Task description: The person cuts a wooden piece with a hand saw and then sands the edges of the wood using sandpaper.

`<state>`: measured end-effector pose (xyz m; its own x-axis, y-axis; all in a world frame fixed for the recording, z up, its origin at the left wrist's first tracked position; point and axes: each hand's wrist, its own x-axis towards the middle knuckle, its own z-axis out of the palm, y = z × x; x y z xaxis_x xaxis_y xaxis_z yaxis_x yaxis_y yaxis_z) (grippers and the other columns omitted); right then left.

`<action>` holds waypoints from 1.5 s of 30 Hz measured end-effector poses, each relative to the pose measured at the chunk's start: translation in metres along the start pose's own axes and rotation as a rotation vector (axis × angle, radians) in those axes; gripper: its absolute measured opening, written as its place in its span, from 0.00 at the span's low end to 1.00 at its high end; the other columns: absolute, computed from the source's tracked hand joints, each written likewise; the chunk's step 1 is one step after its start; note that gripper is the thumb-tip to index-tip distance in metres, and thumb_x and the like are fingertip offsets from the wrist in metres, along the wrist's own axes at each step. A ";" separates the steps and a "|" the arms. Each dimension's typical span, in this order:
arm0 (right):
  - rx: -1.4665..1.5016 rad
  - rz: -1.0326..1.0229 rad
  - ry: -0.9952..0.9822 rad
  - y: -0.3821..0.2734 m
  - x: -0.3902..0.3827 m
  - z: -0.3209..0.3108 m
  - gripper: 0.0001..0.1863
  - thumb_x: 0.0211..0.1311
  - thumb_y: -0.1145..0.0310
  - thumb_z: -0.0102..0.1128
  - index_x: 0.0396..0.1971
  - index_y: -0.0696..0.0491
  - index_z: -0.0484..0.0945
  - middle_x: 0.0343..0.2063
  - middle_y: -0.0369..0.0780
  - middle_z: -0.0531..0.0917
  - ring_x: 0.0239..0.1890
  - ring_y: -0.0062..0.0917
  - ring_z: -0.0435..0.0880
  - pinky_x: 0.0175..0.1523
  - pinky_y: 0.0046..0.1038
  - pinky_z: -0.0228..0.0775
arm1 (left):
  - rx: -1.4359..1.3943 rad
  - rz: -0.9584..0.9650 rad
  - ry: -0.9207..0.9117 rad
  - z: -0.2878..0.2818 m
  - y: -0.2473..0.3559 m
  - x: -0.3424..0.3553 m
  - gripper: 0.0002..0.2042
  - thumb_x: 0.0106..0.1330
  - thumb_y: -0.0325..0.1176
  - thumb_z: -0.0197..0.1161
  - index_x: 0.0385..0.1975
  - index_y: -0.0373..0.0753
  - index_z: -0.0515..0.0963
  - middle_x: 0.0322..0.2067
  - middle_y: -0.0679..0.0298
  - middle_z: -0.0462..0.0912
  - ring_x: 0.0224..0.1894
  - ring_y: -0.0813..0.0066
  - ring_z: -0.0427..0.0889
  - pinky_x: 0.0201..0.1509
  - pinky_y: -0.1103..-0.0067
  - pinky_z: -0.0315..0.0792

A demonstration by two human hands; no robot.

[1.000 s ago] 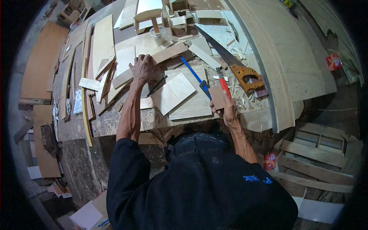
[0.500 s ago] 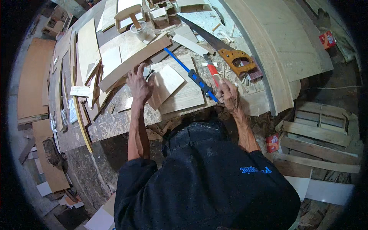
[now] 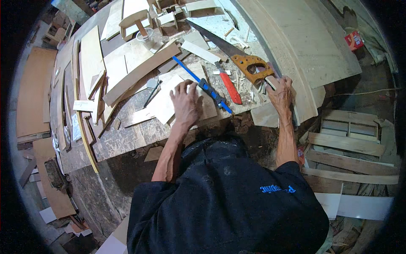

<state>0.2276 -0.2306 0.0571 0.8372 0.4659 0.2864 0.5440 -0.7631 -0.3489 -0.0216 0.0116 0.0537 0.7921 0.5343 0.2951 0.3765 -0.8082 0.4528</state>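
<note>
My left hand [image 3: 186,103] rests fingers apart over a pale wooden board [image 3: 206,103], beside a blue bar tool with a dark sliding block [image 3: 208,87]. At the saw's handle end, my right hand [image 3: 281,95] is closed round a small pale-edged block [image 3: 271,82], mostly hidden by the fingers. The hand saw [image 3: 253,67] has a brown wooden handle, and its blade points away to the far left. Between my hands lies a red-handled tool with a short metal blade [image 3: 230,86]. A long brown wood strip [image 3: 141,75] lies slantwise beyond my left hand.
A dark pen-like tool [image 3: 152,93] lies left of the boards. Farther off stand a clear plastic cup [image 3: 145,36] and small wooden assemblies [image 3: 135,24]. Long planks line the bench's left side; a large panel [image 3: 313,46] covers the right. Wooden frames [image 3: 349,131] lie below right.
My right hand has let go of the red-handled tool and moved right to the small block by the saw handle. My left hand has moved right, from the wood strip to the board.
</note>
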 end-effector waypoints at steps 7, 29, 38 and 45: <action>0.069 0.015 -0.051 -0.005 -0.005 -0.002 0.23 0.46 0.66 0.73 0.41 0.62 0.76 0.50 0.51 0.69 0.51 0.45 0.72 0.55 0.41 0.68 | -0.124 0.242 -0.153 0.073 0.069 0.039 0.29 0.53 0.29 0.64 0.59 0.44 0.67 0.50 0.56 0.72 0.56 0.54 0.68 0.59 0.52 0.60; 0.058 -0.272 0.060 0.004 0.014 -0.001 0.21 0.49 0.67 0.71 0.41 0.61 0.76 0.52 0.53 0.72 0.54 0.47 0.72 0.56 0.42 0.68 | 0.072 0.501 -0.111 0.096 0.036 0.099 0.23 0.46 0.38 0.65 0.44 0.36 0.77 0.59 0.47 0.63 0.63 0.49 0.61 0.65 0.62 0.60; -0.278 -0.211 -0.125 -0.013 0.040 0.009 0.25 0.54 0.60 0.65 0.44 0.64 0.74 0.51 0.52 0.71 0.54 0.49 0.68 0.57 0.44 0.65 | -0.032 0.381 -0.052 0.075 0.052 0.079 0.21 0.49 0.34 0.63 0.45 0.36 0.77 0.57 0.49 0.65 0.61 0.50 0.64 0.64 0.61 0.60; -0.130 -0.181 -0.206 -0.029 0.038 0.001 0.20 0.56 0.59 0.64 0.49 0.47 0.80 0.43 0.50 0.76 0.49 0.45 0.73 0.55 0.44 0.65 | -0.175 0.159 0.131 0.025 0.036 0.034 0.19 0.45 0.24 0.61 0.42 0.39 0.76 0.54 0.53 0.69 0.55 0.53 0.68 0.52 0.64 0.70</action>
<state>0.2438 -0.1901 0.0769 0.7280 0.6707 0.1419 0.6851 -0.7039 -0.1878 0.0310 -0.0059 0.0591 0.7616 0.4410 0.4749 0.1547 -0.8353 0.5275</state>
